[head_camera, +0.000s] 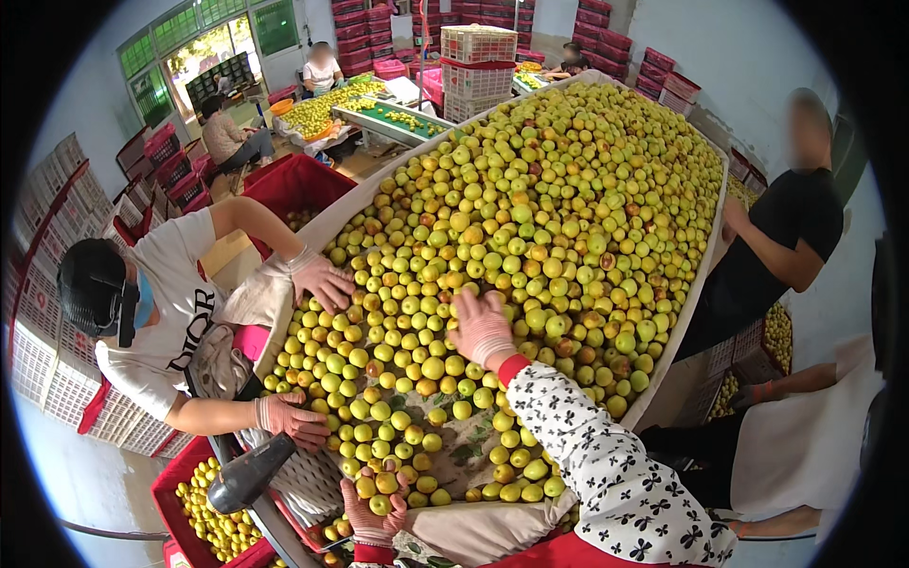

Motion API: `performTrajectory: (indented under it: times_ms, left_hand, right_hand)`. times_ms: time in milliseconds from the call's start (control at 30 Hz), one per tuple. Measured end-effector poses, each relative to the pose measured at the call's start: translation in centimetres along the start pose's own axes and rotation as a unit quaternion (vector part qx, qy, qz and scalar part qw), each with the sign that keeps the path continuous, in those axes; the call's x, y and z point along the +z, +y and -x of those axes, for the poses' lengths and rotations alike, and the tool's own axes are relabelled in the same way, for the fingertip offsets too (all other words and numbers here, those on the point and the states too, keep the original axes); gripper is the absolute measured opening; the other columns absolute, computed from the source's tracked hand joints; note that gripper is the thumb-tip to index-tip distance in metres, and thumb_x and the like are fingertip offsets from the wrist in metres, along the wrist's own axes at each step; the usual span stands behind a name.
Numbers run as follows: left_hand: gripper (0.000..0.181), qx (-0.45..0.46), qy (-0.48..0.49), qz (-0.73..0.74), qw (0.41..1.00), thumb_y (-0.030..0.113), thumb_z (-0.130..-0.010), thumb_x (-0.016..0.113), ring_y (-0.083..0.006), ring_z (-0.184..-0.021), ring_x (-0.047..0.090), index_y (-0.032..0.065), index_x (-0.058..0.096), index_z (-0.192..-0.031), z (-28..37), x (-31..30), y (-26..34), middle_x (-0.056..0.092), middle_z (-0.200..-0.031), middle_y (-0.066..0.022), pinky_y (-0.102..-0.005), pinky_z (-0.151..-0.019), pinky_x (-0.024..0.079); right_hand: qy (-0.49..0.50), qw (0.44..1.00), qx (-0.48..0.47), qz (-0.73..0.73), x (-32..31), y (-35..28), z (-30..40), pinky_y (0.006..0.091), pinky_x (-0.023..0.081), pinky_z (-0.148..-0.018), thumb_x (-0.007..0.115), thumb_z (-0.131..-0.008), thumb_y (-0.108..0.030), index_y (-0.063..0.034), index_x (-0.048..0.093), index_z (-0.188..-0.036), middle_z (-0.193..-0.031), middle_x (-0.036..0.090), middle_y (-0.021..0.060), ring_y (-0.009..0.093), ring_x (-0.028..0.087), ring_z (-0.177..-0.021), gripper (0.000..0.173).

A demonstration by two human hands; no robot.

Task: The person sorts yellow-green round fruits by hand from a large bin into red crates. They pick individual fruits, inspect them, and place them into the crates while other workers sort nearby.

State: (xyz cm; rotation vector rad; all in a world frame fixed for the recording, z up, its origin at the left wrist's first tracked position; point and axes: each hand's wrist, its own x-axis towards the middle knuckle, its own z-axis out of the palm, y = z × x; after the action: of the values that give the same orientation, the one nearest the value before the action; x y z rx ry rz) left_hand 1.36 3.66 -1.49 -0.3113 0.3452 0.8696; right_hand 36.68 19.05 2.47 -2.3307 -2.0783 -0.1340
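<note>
A big heap of yellow-green jujube fruits, some with brown patches, fills a cloth-lined sorting table. My right hand, in a striped pinkish glove, lies on the fruits near the middle with its fingers spread; what is under the palm is hidden. At the near edge my left hand, in a like glove, is turned up and cups several fruits. Green leaves lie on the bare cloth between my hands.
At the left a co-worker's two gloved hands touch the fruits. A black funnel-like part juts beside a red-lined crate of fruits. Another person stands at the right edge. Stacked crates and a green conveyor are behind.
</note>
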Motion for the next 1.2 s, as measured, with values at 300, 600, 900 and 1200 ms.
performTrajectory:
  times_ms: [300, 600, 900, 1200]
  left_hand:
    - [0.050, 0.000, -0.021, -0.019, 1.000, 0.065, -0.089, 0.057, -0.0324, -0.111, 0.057, 0.0201, 0.064, -0.109, 0.1, -0.8, 0.4, 0.060, -0.128, -0.0088, -0.0337, -0.069, 0.058]
    - [0.048, -0.010, -0.023, -0.039, 0.999, 0.062, -0.088, 0.060, -0.0323, -0.111, 0.058, 0.0210, 0.065, -0.112, 0.3, -0.4, 0.2, 0.059, -0.133, -0.0074, -0.0286, -0.065, 0.057]
    - [0.046, -0.029, -0.057, -0.067, 0.996, 0.061, -0.090, 0.060, -0.0315, -0.110, 0.059, 0.0194, 0.066, -0.108, -0.1, -0.7, 0.0, 0.059, -0.131, -0.0061, -0.0293, -0.065, 0.059]
    - [0.045, -0.049, -0.056, -0.017, 0.997, 0.057, -0.089, 0.063, -0.0343, -0.114, 0.055, 0.0167, 0.067, -0.108, -0.6, -0.4, -0.1, 0.060, -0.128, -0.0111, -0.0357, -0.069, 0.061]
  right_hand:
    - [-0.034, 0.982, -0.163, -0.092, 1.5, -14.2, 8.3, 0.0550, 0.017, -0.117, 0.037, -0.099, -0.051, -0.0149, 0.043, -0.145, -0.148, 0.041, 0.0157, 0.030, 0.033, -0.141, 0.058]
    - [-0.048, 0.968, -0.185, -0.162, -5.0, -3.6, 19.0, 0.0516, 0.027, -0.113, 0.069, -0.080, -0.044, -0.0237, 0.052, -0.136, -0.141, 0.045, 0.0042, 0.030, 0.034, -0.134, 0.061]
    - [-0.127, 0.988, -0.085, -0.021, -3.5, 1.0, 25.6, 0.0619, 0.011, -0.116, 0.070, -0.078, -0.053, -0.0268, 0.055, -0.137, -0.151, 0.037, 0.0083, 0.032, 0.024, -0.142, 0.066]
    - [-0.184, 0.971, -0.152, 0.007, -0.7, -5.2, 18.8, 0.0547, 0.038, -0.102, 0.073, -0.077, -0.046, -0.0154, 0.052, -0.137, -0.152, 0.038, 0.0064, 0.031, 0.021, -0.147, 0.071]
